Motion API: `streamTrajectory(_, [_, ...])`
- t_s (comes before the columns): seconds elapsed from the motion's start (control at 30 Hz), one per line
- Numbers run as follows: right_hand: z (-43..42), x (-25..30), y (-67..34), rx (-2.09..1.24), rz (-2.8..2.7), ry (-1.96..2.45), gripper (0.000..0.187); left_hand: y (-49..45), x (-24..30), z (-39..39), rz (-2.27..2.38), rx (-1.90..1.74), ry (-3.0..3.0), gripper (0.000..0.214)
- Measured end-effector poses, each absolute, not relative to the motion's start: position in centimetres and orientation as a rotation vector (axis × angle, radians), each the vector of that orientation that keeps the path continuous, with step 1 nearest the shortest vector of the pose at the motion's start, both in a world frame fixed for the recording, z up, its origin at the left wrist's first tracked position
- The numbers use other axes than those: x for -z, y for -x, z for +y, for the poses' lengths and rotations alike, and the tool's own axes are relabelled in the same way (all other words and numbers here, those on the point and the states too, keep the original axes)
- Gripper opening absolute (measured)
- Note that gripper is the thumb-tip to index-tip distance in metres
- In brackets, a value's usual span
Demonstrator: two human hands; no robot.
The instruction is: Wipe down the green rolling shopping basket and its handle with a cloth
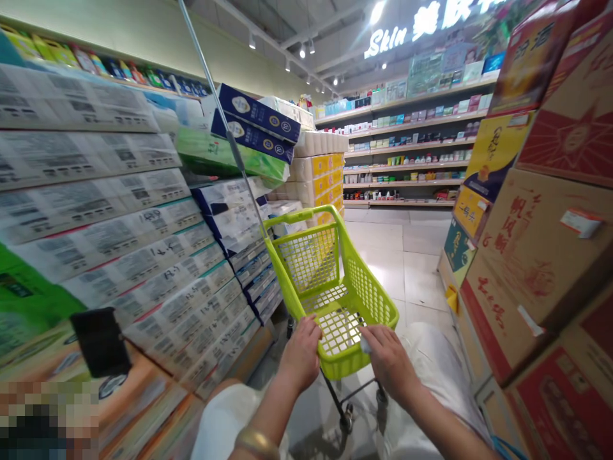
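While facing down a shop aisle, found a small lime-green plastic mesh shopping trolley standing on the pale tiled floor, just ahead of the knees, basket empty so far as visible. Found left hand laid on the near rim, fingers curled over its edge in a loose grip. Found right hand on the same rim just beside it, likewise curled; noted a small pale item under the thumb, too small to identify. Recorded a slanted grey metal pole rising from the trolley's far left corner. Noted stacked plastic-wrapped tissue packs close on the left, printed brown cardboard cartons close on the right, stocked wall shelves well ahead. Judged step in hand: wheeling the trolley forward along the aisle. Judged next move to call for an even push from both hands, keeping the trolley centred and the pole clear of the tilted blue-wrapped packs.
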State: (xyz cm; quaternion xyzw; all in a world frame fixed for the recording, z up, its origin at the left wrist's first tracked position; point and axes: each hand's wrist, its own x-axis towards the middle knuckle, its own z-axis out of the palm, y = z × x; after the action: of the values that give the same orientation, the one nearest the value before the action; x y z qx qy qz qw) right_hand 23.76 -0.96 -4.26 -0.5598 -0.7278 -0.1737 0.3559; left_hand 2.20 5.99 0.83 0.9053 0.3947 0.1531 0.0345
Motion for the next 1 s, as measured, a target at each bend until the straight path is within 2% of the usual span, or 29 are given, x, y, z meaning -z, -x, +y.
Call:
streamTrajectory(0.17, [-0.9, 4.3, -25.3, 0.469, -1.800, 1.575, 0.047, -2.0, 0.0, 4.0, 1.253, -0.423, -2.836, 0.053])
streamTrajectory(0.43, [-1.3, 4.3, -16.1, 0.415, -1.855, 1.425, 0.043, -2.1, 0.2, 2.8, 1.183, -0.401, -2.818, 0.050])
streamTrajectory(0.7, [-2.4, 3.8, -22.5, 0.432, -1.760, 1.618, 0.043, -2.0, 0.7, 3.0, 1.276, -0.488, -2.732, 0.053])
streamTrajectory(1.0, [-0.6, 3.3, -14.3, 0.288, -1.890, 1.546, 0.024, -2.0, 1.9, 3.0, 1.329, -0.566, -2.784, 0.051])
